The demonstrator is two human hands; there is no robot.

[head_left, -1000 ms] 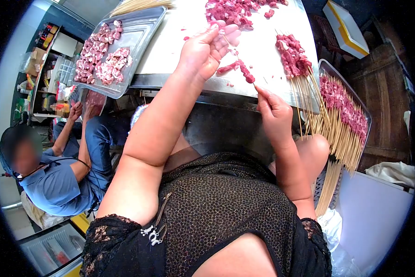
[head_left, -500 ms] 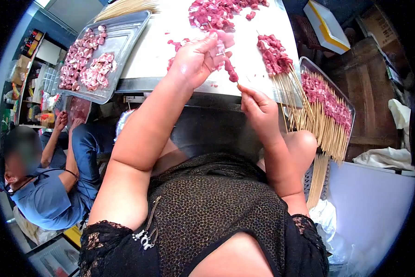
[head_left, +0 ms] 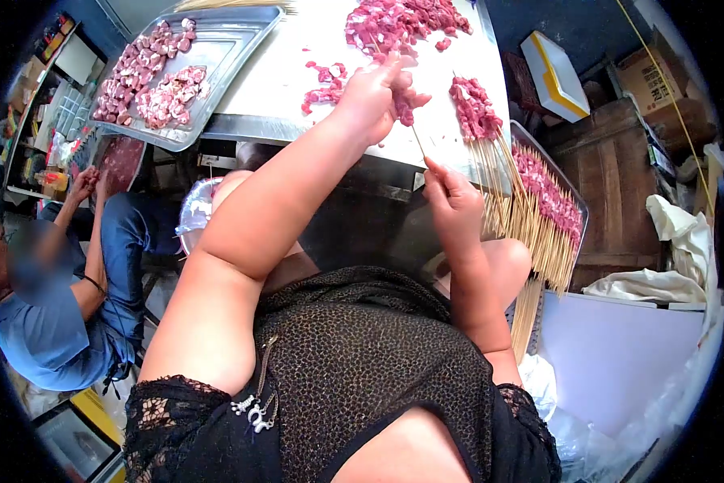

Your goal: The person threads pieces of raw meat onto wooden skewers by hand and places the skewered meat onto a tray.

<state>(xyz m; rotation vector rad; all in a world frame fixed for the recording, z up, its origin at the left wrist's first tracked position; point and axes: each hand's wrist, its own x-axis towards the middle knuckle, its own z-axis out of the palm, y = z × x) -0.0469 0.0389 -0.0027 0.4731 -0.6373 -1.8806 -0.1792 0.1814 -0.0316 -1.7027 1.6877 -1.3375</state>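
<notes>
My right hand [head_left: 456,197] pinches the lower end of a thin wooden skewer [head_left: 419,142] just beyond the table's front edge. Red meat pieces [head_left: 405,111] are threaded on its upper part, with bare stick below them. My left hand [head_left: 372,101] is closed about this meat, its back partly hiding the pieces and the fingertips. Beyond it lies a large heap of raw meat chunks [head_left: 394,22], and a smaller pile of scraps [head_left: 324,87] sits to its left. Finished meat skewers [head_left: 475,109] lie stacked at the table's right edge, sticks pointing toward me.
A metal tray [head_left: 237,60] with pale meat pieces stands on the table's left. Right of the table, another tray [head_left: 585,217] is full of meat skewers. A co-worker [head_left: 64,298] sits at the lower left, near a bowl [head_left: 194,211]. A white box [head_left: 555,72] stands at the back right.
My left hand has turned and closed around the skewered meat. More bare stick now shows between the meat and my right hand. The whole view has shifted slightly.
</notes>
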